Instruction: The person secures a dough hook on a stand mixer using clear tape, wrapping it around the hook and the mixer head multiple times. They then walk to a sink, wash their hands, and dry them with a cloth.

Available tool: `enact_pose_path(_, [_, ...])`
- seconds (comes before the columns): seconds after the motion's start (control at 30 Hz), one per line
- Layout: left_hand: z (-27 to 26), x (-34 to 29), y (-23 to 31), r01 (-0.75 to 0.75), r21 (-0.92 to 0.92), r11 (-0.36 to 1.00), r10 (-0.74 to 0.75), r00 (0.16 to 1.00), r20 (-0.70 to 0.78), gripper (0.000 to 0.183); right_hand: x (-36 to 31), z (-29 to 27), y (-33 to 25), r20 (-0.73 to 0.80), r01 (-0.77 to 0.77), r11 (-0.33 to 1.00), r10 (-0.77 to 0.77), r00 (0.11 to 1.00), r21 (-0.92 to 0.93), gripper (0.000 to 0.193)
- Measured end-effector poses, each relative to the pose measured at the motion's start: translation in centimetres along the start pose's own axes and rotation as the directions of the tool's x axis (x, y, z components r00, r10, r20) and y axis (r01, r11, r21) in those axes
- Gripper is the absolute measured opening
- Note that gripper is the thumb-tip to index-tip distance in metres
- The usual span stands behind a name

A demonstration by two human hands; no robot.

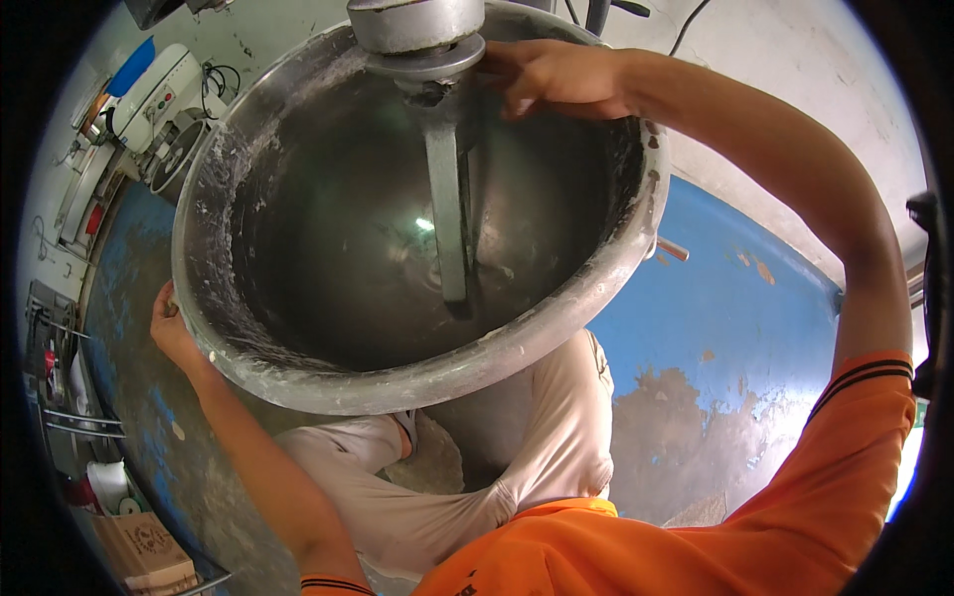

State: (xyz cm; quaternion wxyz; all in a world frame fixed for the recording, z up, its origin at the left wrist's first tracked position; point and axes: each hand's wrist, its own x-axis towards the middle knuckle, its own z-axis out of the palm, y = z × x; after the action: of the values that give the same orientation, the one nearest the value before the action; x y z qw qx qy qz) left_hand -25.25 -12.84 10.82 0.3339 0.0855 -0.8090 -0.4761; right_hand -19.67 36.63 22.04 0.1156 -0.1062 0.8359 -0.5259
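Note:
A large metal mixing bowl (417, 392) fills the middle of the view, with pale floury residue on its inner wall. Down into it hangs a flat metal mixer arm (447, 214), below a round collar (427, 62). My right hand (566, 79) reaches over the far right rim to the collar. Its fingers are bent, and the tips at the collar are partly hidden. At the bowl's outer left side is my left hand (175, 333), fingers curled, with a small pale bit showing at them. What it grips, if anything, is unclear.
A white machine (159, 99) with buttons stands at the back left. Wire shelving (84, 422) and a cardboard box (144, 551) line the left edge. A short metal rod (673, 248) juts out right of the bowl. The blue floor (735, 298) has worn paint. My legs (556, 427) are below the bowl.

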Motion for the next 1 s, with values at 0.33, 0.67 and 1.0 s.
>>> enact_pose_path(0.33, [-0.4, -0.6, 0.9, 0.076, -0.036, 0.996, -0.076, 0.997, -0.005, 0.034, -1.7, 1.6, -0.7, 0.037, -0.094, 0.996, 0.094, 0.995, -0.011, 0.096])
enact_pose_path(0.67, [0.3, -0.5, 0.7, 0.094, -0.016, 0.995, -0.094, 0.995, -0.011, 0.035, 4.6, 1.1, 1.0, 0.059, 0.089, 0.986, -0.098, 0.993, 0.137, 0.101])
enact_pose_path(1.0, [-0.5, -0.6, 0.9, 0.047, 0.025, 0.999, -0.045, 0.996, -0.072, 0.039, 3.9, 4.8, 0.3, -0.365, -0.021, 0.995, 0.056, 0.929, 0.098, 0.07])
